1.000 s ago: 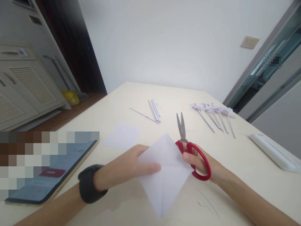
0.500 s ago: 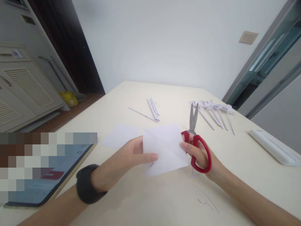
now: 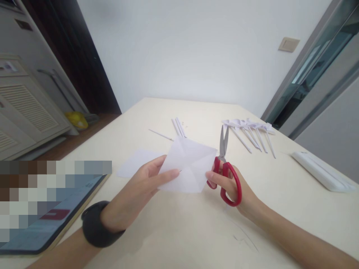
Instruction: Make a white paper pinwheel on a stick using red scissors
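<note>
Frame centre: left hand [image 3: 140,190] pinches creased paper sheet [image 3: 187,164]; right hand [image 3: 232,186] grips red scissors [image 3: 224,164], fingers through loops, blades together. Risk: one-sided hold may let limp paper sheet sag or twist.

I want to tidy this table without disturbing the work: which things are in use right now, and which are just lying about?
In use:
creased paper, held by the left hand
red scissors, held by the right hand

Lying about:
flat sheet
paper rolls
pinwheels
white case
tablet
</note>
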Motion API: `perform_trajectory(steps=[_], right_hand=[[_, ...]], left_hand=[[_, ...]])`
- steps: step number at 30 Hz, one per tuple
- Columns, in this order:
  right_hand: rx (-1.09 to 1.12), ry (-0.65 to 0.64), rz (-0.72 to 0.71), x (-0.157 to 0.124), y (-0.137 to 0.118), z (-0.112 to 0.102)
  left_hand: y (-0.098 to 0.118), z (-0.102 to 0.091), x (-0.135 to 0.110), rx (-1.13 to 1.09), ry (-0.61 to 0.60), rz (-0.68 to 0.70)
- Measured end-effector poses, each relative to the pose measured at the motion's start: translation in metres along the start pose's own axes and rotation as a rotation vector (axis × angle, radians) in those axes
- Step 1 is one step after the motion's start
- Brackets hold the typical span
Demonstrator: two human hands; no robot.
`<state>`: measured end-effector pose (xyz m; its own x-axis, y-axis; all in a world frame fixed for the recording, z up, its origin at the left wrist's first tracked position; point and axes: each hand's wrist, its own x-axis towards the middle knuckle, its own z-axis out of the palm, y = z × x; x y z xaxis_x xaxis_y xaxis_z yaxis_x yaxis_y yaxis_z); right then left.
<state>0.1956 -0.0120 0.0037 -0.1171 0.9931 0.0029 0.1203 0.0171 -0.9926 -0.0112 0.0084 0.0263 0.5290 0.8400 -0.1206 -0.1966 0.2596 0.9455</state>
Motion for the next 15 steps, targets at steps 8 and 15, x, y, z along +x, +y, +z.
perform_trajectory(steps=[8, 15], right_hand=[[0.132, 0.055, -0.038, -0.007, 0.002, 0.007], [0.151, 0.111, -0.063, -0.009, 0.001, 0.006]], left_hand=[[-0.011, 0.006, 0.000, 0.266, -0.174, -0.001], [-0.017, 0.002, 0.000, 0.247, -0.241, -0.015]])
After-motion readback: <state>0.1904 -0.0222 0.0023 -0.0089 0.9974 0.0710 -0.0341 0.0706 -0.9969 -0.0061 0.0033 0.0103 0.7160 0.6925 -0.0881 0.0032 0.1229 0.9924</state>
